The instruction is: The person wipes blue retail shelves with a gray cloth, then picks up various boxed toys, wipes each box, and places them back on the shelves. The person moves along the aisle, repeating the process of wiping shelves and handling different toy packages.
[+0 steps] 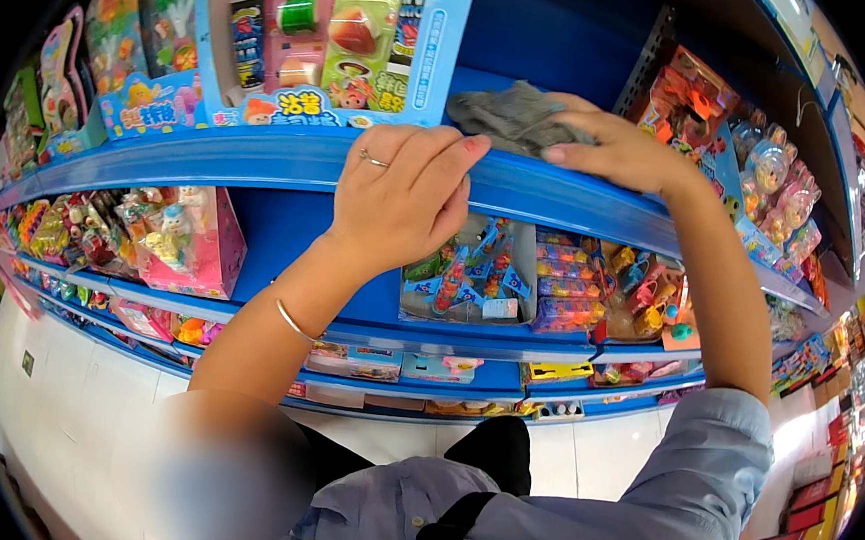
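Observation:
My right hand (pixel 614 143) has its fingers over a crumpled grey cloth (pixel 515 114), which lies on the upper blue shelf (pixel 275 157) near its front edge. My left hand (pixel 404 189), with a ring on one finger, is curled at the lip of that same shelf; its palm side is hidden, so whether it grips the lip does not show. Just behind the left hand stands a light-blue display box (pixel 437 44) of packaged toy-like sweets. The cloth sits right of this box, before a dark blue back panel (pixel 547 30).
Below are a tray of toy planes (pixel 470 269), stacked colourful packets (pixel 571 283) and a pink box (pixel 194 242) of wrapped items. Bagged goods (pixel 773 181) stand at the upper right. A metal upright (pixel 646 59) rises behind the right hand. White floor tiles (pixel 77 403) lie underneath.

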A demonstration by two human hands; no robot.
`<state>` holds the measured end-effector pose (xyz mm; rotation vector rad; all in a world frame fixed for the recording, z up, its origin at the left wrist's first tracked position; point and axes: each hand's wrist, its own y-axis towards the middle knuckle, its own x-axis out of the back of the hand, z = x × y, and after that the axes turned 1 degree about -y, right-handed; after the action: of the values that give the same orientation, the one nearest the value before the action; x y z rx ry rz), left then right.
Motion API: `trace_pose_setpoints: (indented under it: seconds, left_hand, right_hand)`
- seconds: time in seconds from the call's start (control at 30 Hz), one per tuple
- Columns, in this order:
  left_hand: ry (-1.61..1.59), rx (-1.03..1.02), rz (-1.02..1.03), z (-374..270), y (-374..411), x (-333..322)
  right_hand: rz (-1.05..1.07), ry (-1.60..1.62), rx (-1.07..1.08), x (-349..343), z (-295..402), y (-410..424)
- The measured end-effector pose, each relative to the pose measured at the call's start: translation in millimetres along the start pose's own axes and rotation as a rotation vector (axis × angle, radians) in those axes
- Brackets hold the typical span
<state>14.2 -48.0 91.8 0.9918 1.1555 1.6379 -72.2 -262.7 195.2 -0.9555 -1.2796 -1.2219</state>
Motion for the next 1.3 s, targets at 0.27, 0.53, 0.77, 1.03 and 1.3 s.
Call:
trace_pose_setpoints:
  seconds: [0.27,0.53,0.77,1.03,1.3]
  left_hand:
    - [0.001,-0.053,-0.097,-7.0,5.9,-16.4]
    - [-0.008,-0.011,0.003,-3.2,3.3,-1.0]
    - [-0.003,-0.006,-0.043,-13.6,7.0,-15.5]
    - [0.034,-0.007,-0.041,-7.7,1.5,-7.2]
    - [-0.008,0.027,-0.012,-14.9,6.0,-5.9]
  right_hand:
    - [0.124,-0.32,-0.385,12.4,-43.4,7.6]
    - [-0.105,0.157,0.18,2.0,13.9,10.1]
    - [-1.114,-0.874,-0.412,75.9,-143.5,-40.0]
    - [-0.701,-1.032,-0.415,91.8,-69.1,-46.9]
    - [-0.787,-0.969,-0.148,67.2,-12.5,-75.6]
